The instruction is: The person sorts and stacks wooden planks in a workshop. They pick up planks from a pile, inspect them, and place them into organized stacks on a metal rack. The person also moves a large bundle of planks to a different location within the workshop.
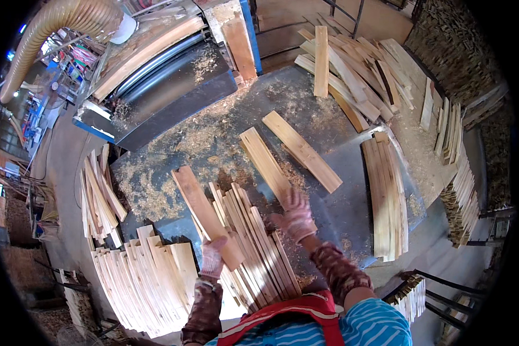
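My left hand [212, 258], in a pale work glove, is closed on the near end of a reddish-brown wooden board [200, 207]. The board slants away to the left, above a row of narrow wooden strips [254, 236]. Also gloved, my right hand [297, 218] spreads its fingers at the near end of a lighter board [262, 158] lying on the dark metal table [340, 167]. Whether the fingertips press on that board I cannot tell. To its right lies another pale board [303, 151], with part of a further piece showing beneath it.
A machine with a steel roller [173, 66] stands at the far left, under a ribbed hose [57, 29]. Upright strips [150, 282] are packed at the near left. A neat stack [385, 196] lies right, a loose pile [357, 75] far right. Sawdust [184, 150] litters the table.
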